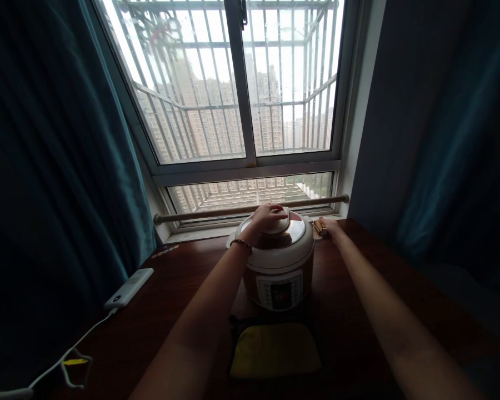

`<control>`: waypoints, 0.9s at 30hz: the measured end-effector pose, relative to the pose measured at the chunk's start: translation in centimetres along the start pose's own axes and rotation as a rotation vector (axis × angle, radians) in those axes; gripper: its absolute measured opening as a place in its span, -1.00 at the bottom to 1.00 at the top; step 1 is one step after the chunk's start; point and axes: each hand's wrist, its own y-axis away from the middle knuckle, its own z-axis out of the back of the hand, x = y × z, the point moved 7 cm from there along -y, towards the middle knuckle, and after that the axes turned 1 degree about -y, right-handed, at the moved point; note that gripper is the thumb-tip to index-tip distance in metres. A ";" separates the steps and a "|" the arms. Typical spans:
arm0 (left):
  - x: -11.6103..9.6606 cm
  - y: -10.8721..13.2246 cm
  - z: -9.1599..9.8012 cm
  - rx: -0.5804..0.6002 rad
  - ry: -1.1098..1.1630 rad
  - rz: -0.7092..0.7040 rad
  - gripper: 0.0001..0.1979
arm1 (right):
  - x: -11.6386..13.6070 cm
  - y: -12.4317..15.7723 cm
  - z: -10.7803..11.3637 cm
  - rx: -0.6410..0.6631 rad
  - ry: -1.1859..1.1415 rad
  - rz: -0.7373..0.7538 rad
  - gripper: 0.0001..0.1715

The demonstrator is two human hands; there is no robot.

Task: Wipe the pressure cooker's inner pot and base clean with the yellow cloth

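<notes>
A white and brown electric pressure cooker [280, 261] stands on the dark wooden table, its control panel facing me. My left hand [269, 216] lies over the lid's handle [280, 222] at the top, fingers curled on it; a bracelet circles that wrist. At the cooker's right side my right hand [330, 228] pinches a small tan and brown object [319, 226], too small and dim to name. It is close to the cooker's rim, and I cannot tell whether they touch. The cooker's lid [296, 230] sits on the body.
A yellow pouch-like thing with a dark edge [275, 350] lies in front of the cooker. To the left are a white power-strip-like box [129, 289] and its white cable [77, 344]. Behind run a horizontal rail [216, 212] and a barred window [200, 111]. A blue curtain [120, 183] hangs left.
</notes>
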 end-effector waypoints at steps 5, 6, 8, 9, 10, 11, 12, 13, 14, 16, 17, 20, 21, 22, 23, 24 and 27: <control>-0.2 -0.1 0.2 0.066 0.068 -0.091 -0.57 | -0.1 -0.1 0.2 -0.009 -0.027 -0.010 -0.74; -0.3 -0.1 0.2 0.081 0.076 -0.106 -0.58 | -0.1 -0.1 0.2 -0.008 -0.029 -0.007 -0.74; -0.5 -0.2 0.2 0.108 0.088 -0.131 -0.59 | 0.0 -0.1 0.3 -0.007 -0.029 -0.004 -0.74; -0.5 -0.2 0.1 0.118 0.090 -0.140 -0.60 | 0.0 -0.1 0.3 -0.008 -0.028 -0.003 -0.74; -0.6 -0.2 0.1 0.123 0.089 -0.148 -0.60 | 0.0 -0.1 0.3 -0.009 -0.026 -0.004 -0.74; -0.6 -0.2 0.1 0.122 0.084 -0.153 -0.60 | 0.0 -0.1 0.4 -0.011 -0.024 -0.004 -0.74; -0.6 -0.2 0.1 0.116 0.077 -0.157 -0.60 | 0.0 -0.1 0.4 -0.011 -0.022 -0.003 -0.74; -0.7 -0.2 0.2 0.106 0.066 -0.160 -0.61 | 0.0 -0.2 0.3 -0.011 -0.020 -0.001 -0.75; -0.7 -0.1 0.2 0.091 0.054 -0.162 -0.61 | 0.0 -0.2 0.3 -0.010 -0.017 0.001 -0.75; -0.9 0.2 0.3 0.058 0.031 -0.164 -0.60 | -0.1 -0.3 0.3 -0.010 -0.007 0.005 -0.74; -1.0 0.3 0.3 0.045 0.019 -0.166 -0.57 | -0.2 -0.3 0.2 -0.010 0.000 0.006 -0.74; -1.3 0.7 0.3 -0.004 -0.062 -0.145 -0.47 | -0.2 -0.3 0.2 -0.004 0.044 0.016 -0.72; -1.3 0.8 0.3 -0.023 -0.098 -0.128 -0.45 | 0.0 -0.2 0.2 0.004 0.066 0.024 -0.72; -1.3 0.8 0.3 -0.042 -0.130 -0.109 -0.45 | 0.4 -0.2 0.2 0.016 0.093 0.032 -0.74; -1.2 0.8 0.4 -0.057 -0.153 -0.094 -0.46 | 0.9 -0.1 0.2 0.034 0.123 0.043 -0.76; -1.2 0.7 0.4 -0.066 -0.163 -0.084 -0.48 | 1.5 0.0 0.1 0.058 0.154 0.055 -0.81; -1.1 0.6 0.4 -0.072 -0.168 -0.081 -0.53 | 4.0 0.4 -0.5 0.168 0.241 0.094 -0.86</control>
